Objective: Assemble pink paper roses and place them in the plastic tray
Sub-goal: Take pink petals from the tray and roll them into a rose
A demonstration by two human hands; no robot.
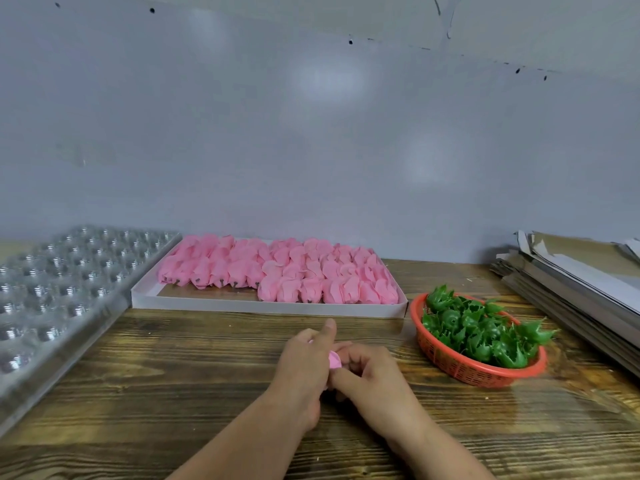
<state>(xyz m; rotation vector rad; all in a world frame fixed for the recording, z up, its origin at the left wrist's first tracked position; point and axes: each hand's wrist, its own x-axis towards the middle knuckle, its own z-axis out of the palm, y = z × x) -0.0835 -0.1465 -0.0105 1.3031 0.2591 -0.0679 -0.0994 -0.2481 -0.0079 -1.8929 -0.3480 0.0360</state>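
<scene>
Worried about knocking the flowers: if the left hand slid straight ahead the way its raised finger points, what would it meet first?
Probably the near wall of the white box holding pink roses; bare table lies between it and the left hand. Depth is unclear.

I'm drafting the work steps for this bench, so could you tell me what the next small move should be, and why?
Probably reach the right hand to the red basket for a green calyx. Both hands are closed around one pink rose at the table's middle, the left hand gripping it, and no green part shows on it. The clear plastic tray looks empty.
</scene>
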